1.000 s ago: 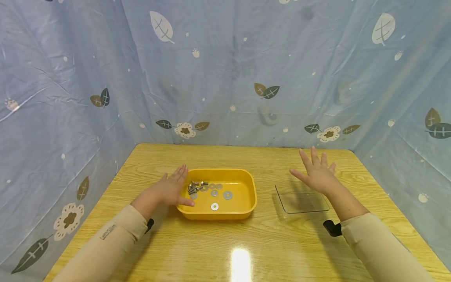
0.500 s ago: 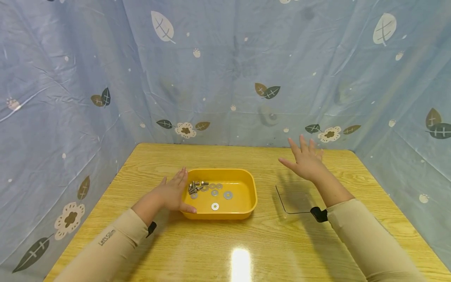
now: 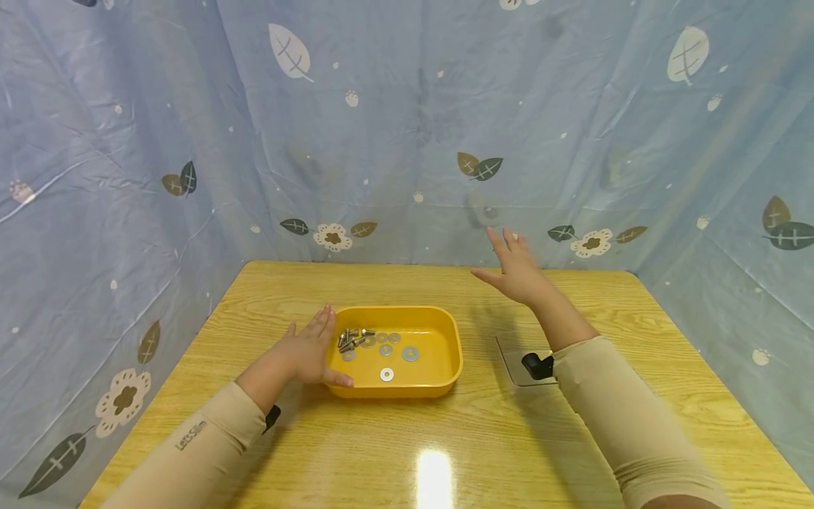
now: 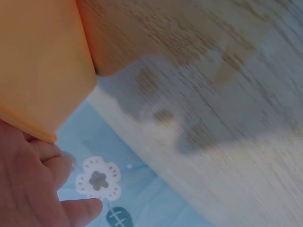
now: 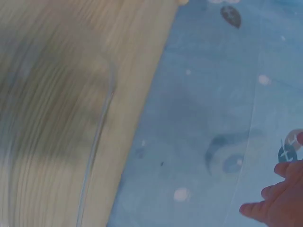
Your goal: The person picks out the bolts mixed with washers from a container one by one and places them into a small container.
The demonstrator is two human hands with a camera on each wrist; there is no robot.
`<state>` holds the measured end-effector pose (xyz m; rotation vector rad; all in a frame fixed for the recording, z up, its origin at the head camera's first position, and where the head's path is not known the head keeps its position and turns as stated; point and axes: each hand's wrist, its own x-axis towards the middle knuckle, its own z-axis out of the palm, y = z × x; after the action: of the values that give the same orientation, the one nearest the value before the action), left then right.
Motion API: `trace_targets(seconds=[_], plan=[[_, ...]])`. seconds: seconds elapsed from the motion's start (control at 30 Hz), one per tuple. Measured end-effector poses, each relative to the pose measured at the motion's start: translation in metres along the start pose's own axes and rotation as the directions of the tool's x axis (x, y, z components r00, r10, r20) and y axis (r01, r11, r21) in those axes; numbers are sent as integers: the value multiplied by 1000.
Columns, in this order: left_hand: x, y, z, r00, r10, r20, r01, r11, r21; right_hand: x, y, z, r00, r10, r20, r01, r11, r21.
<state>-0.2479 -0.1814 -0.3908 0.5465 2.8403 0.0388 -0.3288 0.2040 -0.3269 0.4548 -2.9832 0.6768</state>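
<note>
A yellow tray [image 3: 432,366] sits on the wooden table, with several metal bolts [image 3: 348,341] in its left part and several flat washers [image 3: 410,353] on its floor. My left hand [image 3: 307,355] is at the tray's left end, fingers extended along the rim and thumb out at the front corner. In the left wrist view, its fingertips [image 4: 80,210] show beside the tray's rim. Raised over the table's back right, my right hand [image 3: 518,274] has its fingers spread and holds nothing. Beneath that arm lies a clear, shallow rectangular container [image 3: 511,360], partly hidden by the wrist camera.
A blue curtain [image 3: 407,127] printed with leaves and flowers hangs behind the wooden table [image 3: 381,452] and along both its sides. In the right wrist view, the clear container's edge [image 5: 97,137] runs near the table's border.
My right hand has moved left and further back, its forearm now passing over the clear container. The left hand has settled slightly lower at the tray's end; the tray has stayed put.
</note>
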Motion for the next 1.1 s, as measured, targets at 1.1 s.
trace_targets(seconds=[1.1], plan=[[7, -6, 9, 1000, -16, -2, 16, 1000, -14, 51, -106, 75, 972, -233, 36, 183, 842, 508]])
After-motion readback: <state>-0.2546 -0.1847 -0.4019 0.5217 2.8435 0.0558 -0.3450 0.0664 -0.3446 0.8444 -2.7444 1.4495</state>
